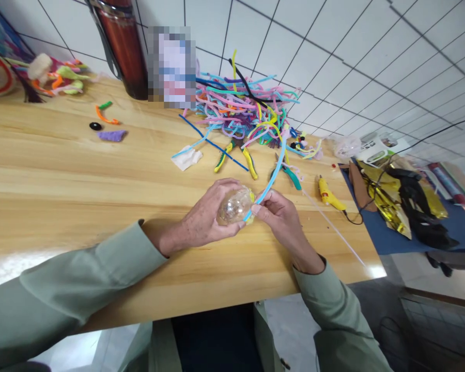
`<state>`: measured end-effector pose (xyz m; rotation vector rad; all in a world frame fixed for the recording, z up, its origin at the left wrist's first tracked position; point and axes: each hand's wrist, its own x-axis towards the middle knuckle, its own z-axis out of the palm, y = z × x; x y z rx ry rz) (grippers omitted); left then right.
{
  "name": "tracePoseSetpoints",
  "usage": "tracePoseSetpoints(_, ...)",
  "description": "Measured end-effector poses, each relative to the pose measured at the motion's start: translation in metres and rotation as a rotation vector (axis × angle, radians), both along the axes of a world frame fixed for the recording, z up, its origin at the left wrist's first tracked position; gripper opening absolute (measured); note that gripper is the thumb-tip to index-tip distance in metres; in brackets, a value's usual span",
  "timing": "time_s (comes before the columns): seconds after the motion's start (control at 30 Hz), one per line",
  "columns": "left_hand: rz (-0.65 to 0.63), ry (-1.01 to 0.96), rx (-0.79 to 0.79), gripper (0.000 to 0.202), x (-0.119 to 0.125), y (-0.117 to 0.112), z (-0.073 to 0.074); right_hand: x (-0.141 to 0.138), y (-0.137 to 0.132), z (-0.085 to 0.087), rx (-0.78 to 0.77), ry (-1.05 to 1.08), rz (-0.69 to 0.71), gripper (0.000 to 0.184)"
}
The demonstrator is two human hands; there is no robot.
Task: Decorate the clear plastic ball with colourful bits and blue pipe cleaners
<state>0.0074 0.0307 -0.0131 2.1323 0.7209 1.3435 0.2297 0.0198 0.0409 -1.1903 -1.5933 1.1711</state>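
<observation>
My left hand [205, 213] is wrapped round a clear, rounded plastic piece [233, 206], with some yellow at its right edge. A light blue pipe cleaner [273, 178] is pinched between the thumb and fingers of my right hand [281, 219]. Its lower end lies against the yellow edge of the clear piece, while the rest curves up and away over the table. Whether that end is fixed there I cannot tell. Just beyond my hands lie yellow-and-green pliers [250, 163] and a teal-handled tool [292, 177].
A heap of colourful pipe cleaners [236, 108] sits against the tiled wall beside a dark red flask [126, 51]. To the right lies a yellow glue gun [329, 194] with a black cord. A white scrap [186, 158], a purple piece [112, 135] and a black disc [95, 126] lie leftward.
</observation>
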Motion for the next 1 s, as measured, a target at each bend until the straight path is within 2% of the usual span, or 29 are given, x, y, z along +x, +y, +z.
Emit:
tracePoseSetpoints(0.7,-0.034,0.037,-0.016,0.075,-0.003,0.002,0.002,-0.004,0.002,-0.002,-0.020,0.056,-0.005,0.039)
tracePoseSetpoints(0.9,-0.145,0.082,-0.053,0.068,-0.013,0.005,0.004,-0.007,0.002,0.000,-0.049,0.062,-0.029,0.042)
tracePoseSetpoints(1.0,-0.172,0.143,-0.062,0.077,-0.019,0.010,0.006,-0.007,0.004,0.000,-0.071,0.088,-0.043,0.043)
